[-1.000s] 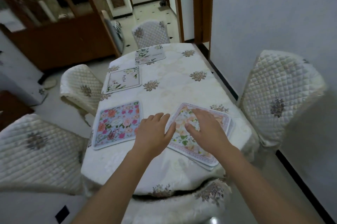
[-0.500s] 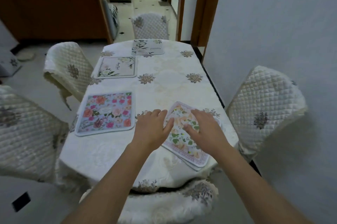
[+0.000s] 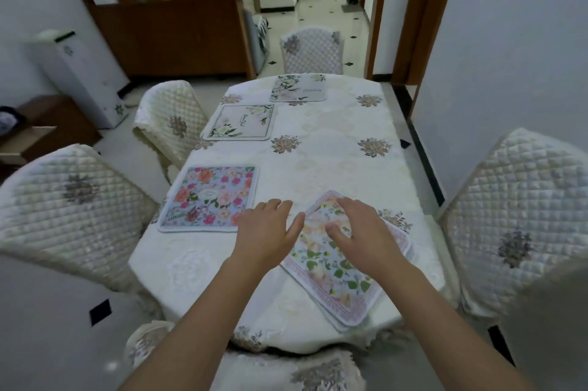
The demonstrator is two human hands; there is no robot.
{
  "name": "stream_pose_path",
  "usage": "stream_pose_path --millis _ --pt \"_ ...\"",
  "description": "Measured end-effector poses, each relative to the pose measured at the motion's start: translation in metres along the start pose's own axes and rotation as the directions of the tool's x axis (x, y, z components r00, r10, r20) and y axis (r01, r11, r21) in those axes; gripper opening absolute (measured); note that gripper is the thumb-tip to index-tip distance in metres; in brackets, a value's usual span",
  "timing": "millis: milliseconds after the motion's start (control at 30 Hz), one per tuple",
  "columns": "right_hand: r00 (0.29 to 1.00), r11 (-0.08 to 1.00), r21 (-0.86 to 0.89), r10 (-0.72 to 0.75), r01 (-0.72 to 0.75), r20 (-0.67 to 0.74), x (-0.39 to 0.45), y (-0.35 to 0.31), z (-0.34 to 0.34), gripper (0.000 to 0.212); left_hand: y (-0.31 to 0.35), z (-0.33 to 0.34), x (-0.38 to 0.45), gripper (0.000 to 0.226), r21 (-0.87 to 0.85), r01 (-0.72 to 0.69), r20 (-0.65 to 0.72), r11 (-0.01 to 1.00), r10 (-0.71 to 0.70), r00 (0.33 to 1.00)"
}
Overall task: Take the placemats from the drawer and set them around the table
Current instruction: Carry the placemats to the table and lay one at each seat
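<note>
Both hands lie flat, fingers loose: right hand [image 3: 366, 231] on the skewed placemat stack [image 3: 337, 266] at the table's [image 3: 334, 155] near right, left hand [image 3: 270, 228] beside it; stack unmoved, writing on far placemats unreadable

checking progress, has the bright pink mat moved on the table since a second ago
No. The pink mat lies at the same left table edge, by the same chair; only the camera shifted.

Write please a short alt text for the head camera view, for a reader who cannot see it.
Two bare hands, left hand and right hand, reach over a tilted stack of floral placemats at the near end of a dining table. Three placemats already lie flat along the left side and far end, and quilted chairs surround it.
</note>
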State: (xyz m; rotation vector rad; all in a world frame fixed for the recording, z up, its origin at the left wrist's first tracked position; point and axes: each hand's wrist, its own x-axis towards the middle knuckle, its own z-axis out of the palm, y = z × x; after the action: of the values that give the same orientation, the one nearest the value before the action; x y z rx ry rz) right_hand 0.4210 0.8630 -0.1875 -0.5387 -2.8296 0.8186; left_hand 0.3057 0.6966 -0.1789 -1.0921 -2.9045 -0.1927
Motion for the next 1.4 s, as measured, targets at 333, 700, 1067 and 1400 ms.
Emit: stream_pose_path --millis 333,700,1067,1400 --pt "0.985 0.992 0.065 -0.114 0.106 0.129 0.024 0.076 -0.038 0.064 0.080 0.011 -0.005 0.056 0.045 0.183 0.046 0.982 -0.185 0.982" --pt "0.969 0.983 0.081 -0.177 0.166 0.173 0.021 0.048 -0.019 0.064 0.053 0.019 -0.019 0.054 -0.051 0.299 0.002 0.953 -0.300 0.954" --pt "0.947 0.990 0.032 -0.142 0.138 0.289 0.039 0.071 0.002 0.065 0.056 0.065 -0.017 0.054 -0.103 0.379 0.148 0.920 -0.363 0.920" --pt "0.859 0.954 0.068 -0.293 0.292 0.419 0.103 0.113 0.010 0.065 0.089 0.094 0.026 0.051 -0.045 0.536 0.132 0.843 -0.527 0.839"
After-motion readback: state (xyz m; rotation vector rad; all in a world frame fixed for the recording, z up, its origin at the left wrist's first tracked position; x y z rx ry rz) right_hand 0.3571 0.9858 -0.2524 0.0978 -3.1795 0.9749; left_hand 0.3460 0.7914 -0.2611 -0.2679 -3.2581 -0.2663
